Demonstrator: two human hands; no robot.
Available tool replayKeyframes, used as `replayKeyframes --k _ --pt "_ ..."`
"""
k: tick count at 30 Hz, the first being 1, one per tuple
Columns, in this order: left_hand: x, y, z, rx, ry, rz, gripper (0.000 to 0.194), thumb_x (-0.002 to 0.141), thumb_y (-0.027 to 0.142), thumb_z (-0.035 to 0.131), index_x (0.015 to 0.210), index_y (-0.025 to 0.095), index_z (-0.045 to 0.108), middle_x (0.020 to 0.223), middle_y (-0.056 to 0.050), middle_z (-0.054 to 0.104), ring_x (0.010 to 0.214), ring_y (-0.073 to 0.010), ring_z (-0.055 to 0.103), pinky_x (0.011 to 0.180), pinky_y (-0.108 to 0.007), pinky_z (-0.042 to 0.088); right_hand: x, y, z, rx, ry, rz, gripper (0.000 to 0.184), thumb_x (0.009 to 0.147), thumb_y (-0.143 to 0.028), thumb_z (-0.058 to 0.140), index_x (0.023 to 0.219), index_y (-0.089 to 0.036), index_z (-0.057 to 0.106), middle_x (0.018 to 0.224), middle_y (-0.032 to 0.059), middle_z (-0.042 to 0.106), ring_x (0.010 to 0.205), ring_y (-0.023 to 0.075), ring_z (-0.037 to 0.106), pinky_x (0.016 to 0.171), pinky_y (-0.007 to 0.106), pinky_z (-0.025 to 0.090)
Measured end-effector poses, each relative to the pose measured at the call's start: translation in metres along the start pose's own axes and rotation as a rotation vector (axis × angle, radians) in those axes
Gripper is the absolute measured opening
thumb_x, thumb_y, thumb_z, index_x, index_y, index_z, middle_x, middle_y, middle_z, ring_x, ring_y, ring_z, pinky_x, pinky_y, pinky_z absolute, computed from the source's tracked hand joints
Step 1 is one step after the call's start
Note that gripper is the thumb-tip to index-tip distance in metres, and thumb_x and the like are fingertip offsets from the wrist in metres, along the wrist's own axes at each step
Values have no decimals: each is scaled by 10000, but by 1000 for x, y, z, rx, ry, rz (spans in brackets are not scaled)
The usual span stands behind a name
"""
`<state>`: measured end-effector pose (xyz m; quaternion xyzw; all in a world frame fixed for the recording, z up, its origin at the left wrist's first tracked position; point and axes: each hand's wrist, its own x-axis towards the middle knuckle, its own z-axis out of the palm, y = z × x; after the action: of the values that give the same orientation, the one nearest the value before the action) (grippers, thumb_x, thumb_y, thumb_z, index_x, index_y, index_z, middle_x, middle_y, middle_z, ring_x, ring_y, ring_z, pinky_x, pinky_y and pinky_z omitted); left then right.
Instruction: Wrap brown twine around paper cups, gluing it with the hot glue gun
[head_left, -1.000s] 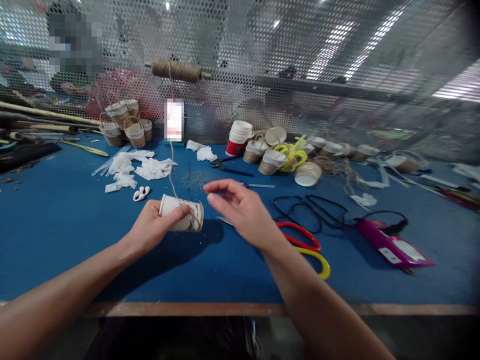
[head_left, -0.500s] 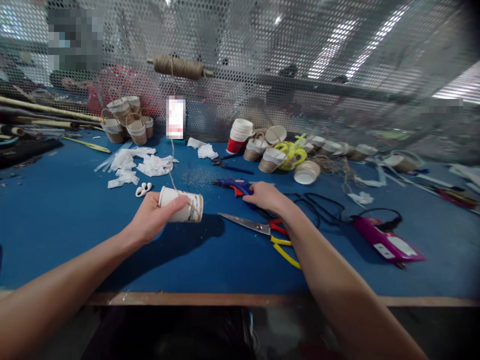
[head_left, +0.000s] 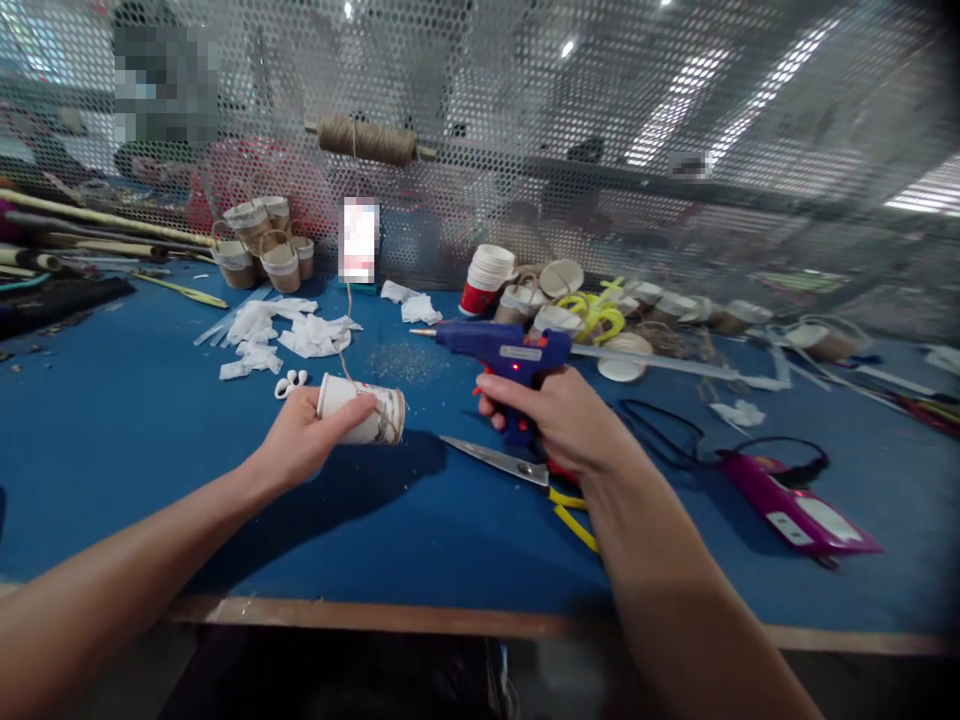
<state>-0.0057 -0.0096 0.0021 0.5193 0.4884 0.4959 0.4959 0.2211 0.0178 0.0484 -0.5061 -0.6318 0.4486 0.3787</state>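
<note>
My left hand (head_left: 304, 435) is closed around a white paper cup (head_left: 349, 418) lying on its side in the grip, above the table. Twine (head_left: 343, 355) runs up from the cup toward a twine spool (head_left: 367, 140) at the mesh wall. My right hand (head_left: 551, 415) grips a blue hot glue gun (head_left: 499, 345) by its handle, lifted off the table. Its red light is lit, its nozzle points left, and a clear glue stick (head_left: 660, 362) extends from its back. Scissors (head_left: 502, 460) with red and yellow handles lie below, partly hidden by my right forearm.
White crumpled strips (head_left: 311, 333) and white earbuds (head_left: 290, 383) lie at left. Twine-wrapped cups (head_left: 279, 265) stand behind them near a phone (head_left: 358, 240). Stacked paper cups (head_left: 486, 280) and yellow cord (head_left: 596, 315) sit back right. A purple pouch (head_left: 795, 505) lies right, by a black cable (head_left: 660, 425).
My right hand has picked up the glue gun from the table and raised it upright, its nozzle pointing left. My left hand keeps holding the cup in nearly the same place.
</note>
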Motion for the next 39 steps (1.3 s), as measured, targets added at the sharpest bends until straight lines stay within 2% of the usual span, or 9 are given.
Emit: replayKeyframes --k 3,10,15,20,25,28,33,39 --pt "4 -1 -2 47 35 0 238 690 342 609 642 115 662 562 -4 621 489 -92 512 468 -184 401 -13 -2 12 -135 -17 -101 215 726 -338 589 806 -138 594 581 1 590 434 80 504 429 213 424" --pt "13 -7 -9 205 115 3 333 691 420 590 644 97 656 516 -15 578 456 -101 461 418 -198 336 -36 1 22 -426 -26 -115 220 740 -329 556 582 -187 501 462 -31 552 394 101 532 410 214 440" --pt "12 -4 -9 220 123 4 337 686 431 598 662 103 673 523 -15 580 480 -99 458 436 -195 340 -38 -1 23 -580 35 -215 166 715 -324 568 614 -210 504 485 -28 543 438 127 533 435 237 437" --pt "12 -1 -8 229 122 10 343 683 433 593 684 102 680 520 -9 571 470 -96 451 432 -194 333 -37 -6 21 -610 -9 -309 166 755 -290 507 609 -219 469 540 -21 525 488 122 507 481 229 439" --pt "11 1 -6 263 138 12 341 683 430 586 648 101 670 476 16 512 435 -80 404 406 -188 289 -39 1 20 -657 5 -368 97 734 -260 552 660 -222 502 580 -32 556 516 117 517 516 218 439" --pt "9 3 -4 278 144 19 332 680 417 589 632 98 666 475 12 518 439 -83 418 410 -190 303 -40 2 21 -662 -1 -370 79 740 -257 558 682 -218 522 580 -43 561 506 103 518 513 208 428" --pt "8 7 0 171 114 14 273 690 358 589 662 102 681 542 -13 611 474 -85 483 449 -180 378 -43 -6 22 -723 -10 -374 96 750 -237 536 658 -213 525 568 -50 544 482 89 480 485 206 390" --pt "8 5 -2 168 107 33 288 699 371 589 664 103 687 562 -30 643 481 -96 514 457 -188 401 -45 -8 21 -747 -34 -354 123 754 -245 511 637 -211 496 594 -36 548 461 90 445 469 218 377"
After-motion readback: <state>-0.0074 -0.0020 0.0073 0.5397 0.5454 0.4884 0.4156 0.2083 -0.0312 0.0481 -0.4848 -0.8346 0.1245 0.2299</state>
